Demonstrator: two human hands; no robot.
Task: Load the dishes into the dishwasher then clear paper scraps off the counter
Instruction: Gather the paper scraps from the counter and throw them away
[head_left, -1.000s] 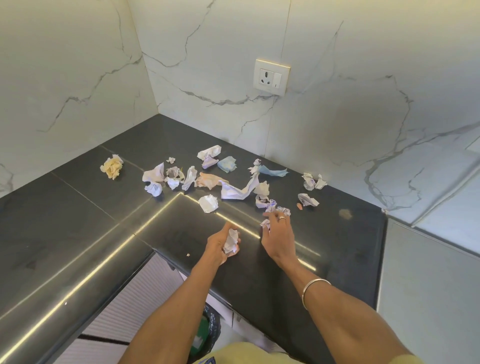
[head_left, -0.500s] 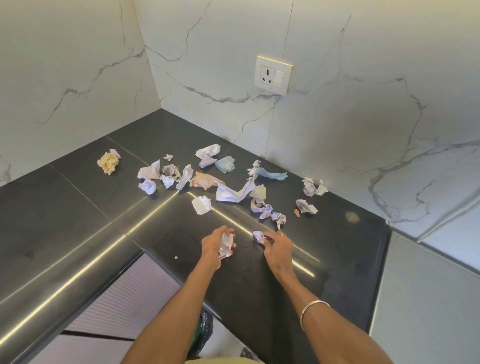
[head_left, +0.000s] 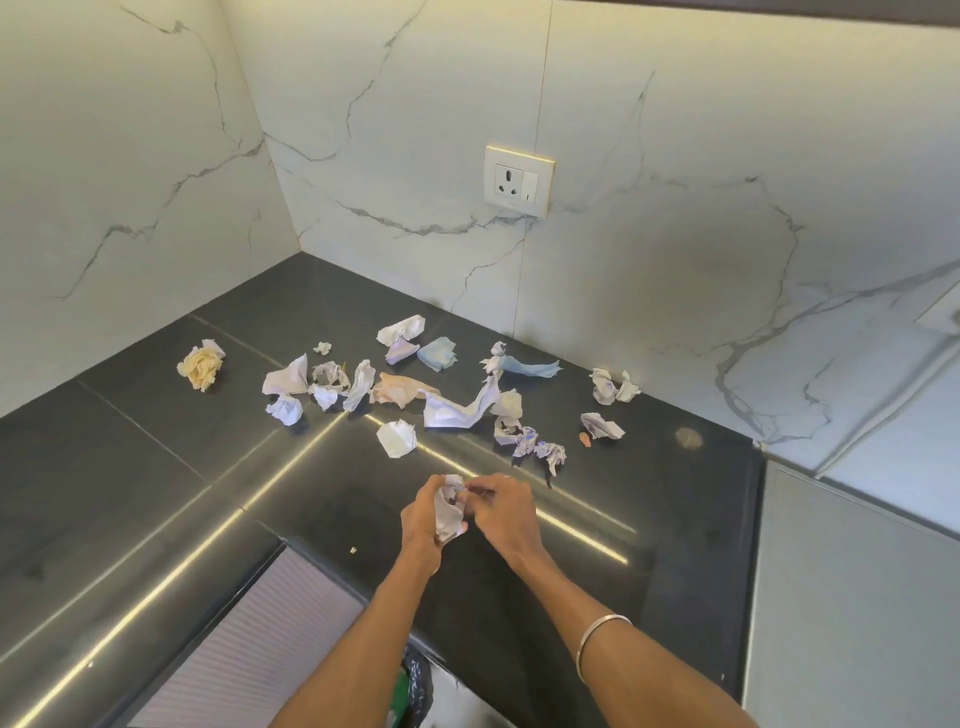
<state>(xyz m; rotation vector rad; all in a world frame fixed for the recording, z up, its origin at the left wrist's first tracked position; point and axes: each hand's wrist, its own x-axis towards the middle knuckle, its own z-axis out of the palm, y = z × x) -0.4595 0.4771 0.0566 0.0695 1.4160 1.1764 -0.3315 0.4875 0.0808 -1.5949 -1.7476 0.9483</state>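
Several crumpled paper scraps lie across the black counter (head_left: 156, 467): a yellowish ball (head_left: 201, 366) at the far left, a white ball (head_left: 397, 438) nearest me, a long white strip (head_left: 460, 408), a blue tissue (head_left: 530, 368) and a patterned cluster (head_left: 532, 441). My left hand (head_left: 422, 525) grips a wad of crumpled white paper (head_left: 449, 506) above the counter's front part. My right hand (head_left: 506, 512) meets it from the right, its fingertips pinching a scrap against that wad.
Marble walls close the corner behind the counter, with a wall socket (head_left: 518, 180) above the scraps. A grey cabinet side (head_left: 852, 597) stands at the right. A dark bin bag (head_left: 418, 686) shows below the counter's edge between my arms.
My right hand picked a small scrap off the counter near the patterned cluster and drew it left to the wad in my left hand. The two hands now touch.
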